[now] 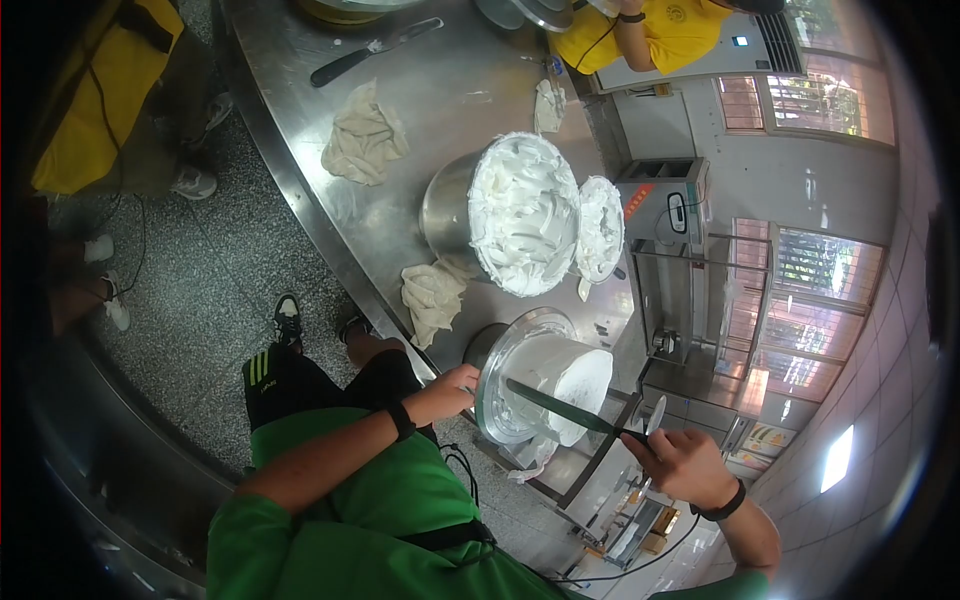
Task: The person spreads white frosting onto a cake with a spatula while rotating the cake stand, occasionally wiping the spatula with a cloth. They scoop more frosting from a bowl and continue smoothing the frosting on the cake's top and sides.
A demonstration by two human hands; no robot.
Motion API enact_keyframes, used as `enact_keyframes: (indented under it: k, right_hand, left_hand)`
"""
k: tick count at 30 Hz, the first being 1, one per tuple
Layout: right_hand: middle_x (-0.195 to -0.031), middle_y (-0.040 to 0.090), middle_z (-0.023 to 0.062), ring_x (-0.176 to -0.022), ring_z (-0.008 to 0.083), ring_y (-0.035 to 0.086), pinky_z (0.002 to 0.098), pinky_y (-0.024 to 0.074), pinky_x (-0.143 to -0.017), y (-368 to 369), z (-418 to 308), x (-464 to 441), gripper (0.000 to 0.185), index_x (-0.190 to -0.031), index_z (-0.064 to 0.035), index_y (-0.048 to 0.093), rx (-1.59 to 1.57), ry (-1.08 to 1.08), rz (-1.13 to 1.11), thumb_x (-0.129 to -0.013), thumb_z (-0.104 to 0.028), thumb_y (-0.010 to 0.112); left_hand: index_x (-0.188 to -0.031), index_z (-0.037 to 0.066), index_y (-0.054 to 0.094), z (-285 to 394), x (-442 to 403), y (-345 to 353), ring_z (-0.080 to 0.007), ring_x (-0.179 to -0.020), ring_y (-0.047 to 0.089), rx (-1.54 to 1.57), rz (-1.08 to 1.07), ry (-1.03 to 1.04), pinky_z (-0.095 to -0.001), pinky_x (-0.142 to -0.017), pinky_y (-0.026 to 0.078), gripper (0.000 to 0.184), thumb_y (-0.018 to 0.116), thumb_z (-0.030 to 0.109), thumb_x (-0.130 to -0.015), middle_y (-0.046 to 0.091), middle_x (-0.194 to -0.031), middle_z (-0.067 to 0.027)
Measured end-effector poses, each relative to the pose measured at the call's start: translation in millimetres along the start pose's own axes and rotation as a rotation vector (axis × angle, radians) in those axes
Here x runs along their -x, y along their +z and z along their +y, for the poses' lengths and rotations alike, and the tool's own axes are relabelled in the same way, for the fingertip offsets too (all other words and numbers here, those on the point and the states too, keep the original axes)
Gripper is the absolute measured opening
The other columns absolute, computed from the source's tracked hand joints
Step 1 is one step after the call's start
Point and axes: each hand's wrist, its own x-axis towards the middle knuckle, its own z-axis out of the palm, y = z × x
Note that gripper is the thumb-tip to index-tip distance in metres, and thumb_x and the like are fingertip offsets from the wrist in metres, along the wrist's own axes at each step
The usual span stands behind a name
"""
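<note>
Steel tabletop [460, 110], near corner | white cake [590, 385] on turntable [486, 402] | closed within right hand [688, 467]: spatula [560, 404], upright along cake's near side, tip toward turntable | at rim, nearer base: left hand [447, 393], grip unclear.

White covers the cake [588, 388] and the heaped cream [527, 212] in the silvery bowl [445, 212], while the spatula [565, 408] has a black handle and a blade tinged dark green, against a metallic grey worktop [430, 105] with beige cloths [365, 137]. The wearer's shirt [370, 500] is plain bright green, the wristbands [402, 421] black, and the black shorts [300, 385] carry yellow-green stripes. Yellow shirts [680, 28] show on other people, over a floor [220, 270] speckled in greys, and the near shoe [288, 320] is black and white.
</note>
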Motion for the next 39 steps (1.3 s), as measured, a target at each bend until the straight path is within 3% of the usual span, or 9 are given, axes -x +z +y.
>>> enact_keyframes:
  k: [10,25,31,33,39]
  right_hand:
    - [-0.076,0.043,-0.0010,-0.060,0.0107,0.051,0.0264,0.0409,-0.050,7.4,12.9,-4.4,0.047,-0.124,-0.0117,0.071,-0.023,0.046,0.003,-0.077,-0.013,0.068]
    - [-0.079,0.052,0.0053,-0.056,0.0202,0.057,0.0340,0.0475,-0.049,9.8,42.0,-18.4,0.046,-0.119,-0.0098,0.071,-0.250,0.182,0.040,-0.074,-0.007,0.071]
    - [-0.076,0.055,0.0083,-0.054,0.0276,0.057,0.0393,0.0474,-0.050,18.4,55.5,-18.0,0.036,-0.117,-0.0080,0.071,-0.352,0.317,0.064,-0.080,-0.008,0.072]
    - [-0.078,0.061,0.0115,-0.062,0.0306,0.062,0.0417,0.0477,-0.054,21.8,59.7,-15.2,0.033,-0.113,-0.0069,0.073,-0.360,0.452,0.057,-0.081,-0.003,0.069]
    - [-0.073,0.059,0.0132,-0.058,0.0329,0.060,0.0425,0.0466,-0.053,27.4,64.1,-1.0,0.028,-0.114,-0.0067,0.073,-0.390,0.623,0.188,-0.086,-0.006,0.070]
  left_hand:
    - [-0.128,0.001,0.052,2.8,3.4,2.1,-0.0175,-0.109,0.062,0.055,0.013,0.024,-0.0326,-0.095,0.050,0.044,0.061,-0.006,-0.085,0.064,-0.120,-0.0102]
    - [-0.129,0.002,0.050,7.9,3.9,5.6,-0.0189,-0.109,0.063,-0.001,0.040,-0.040,-0.0323,-0.096,0.051,0.043,0.061,-0.005,-0.088,0.063,-0.120,-0.0103]
    - [-0.127,0.002,0.052,-2.6,-0.6,3.5,-0.0180,-0.108,0.064,0.033,0.024,0.012,-0.0313,-0.094,0.052,0.042,0.063,-0.006,-0.087,0.064,-0.119,-0.0101]
    - [-0.127,0.002,0.052,-5.7,-1.5,3.3,-0.0180,-0.108,0.064,0.041,0.027,-0.003,-0.0314,-0.094,0.052,0.042,0.063,-0.007,-0.087,0.064,-0.118,-0.0102]
    - [-0.122,0.001,0.055,-10.1,-2.9,0.4,-0.0173,-0.105,0.064,0.008,0.014,-0.088,-0.0307,-0.088,0.053,0.038,0.066,-0.003,-0.086,0.066,-0.111,-0.0099]
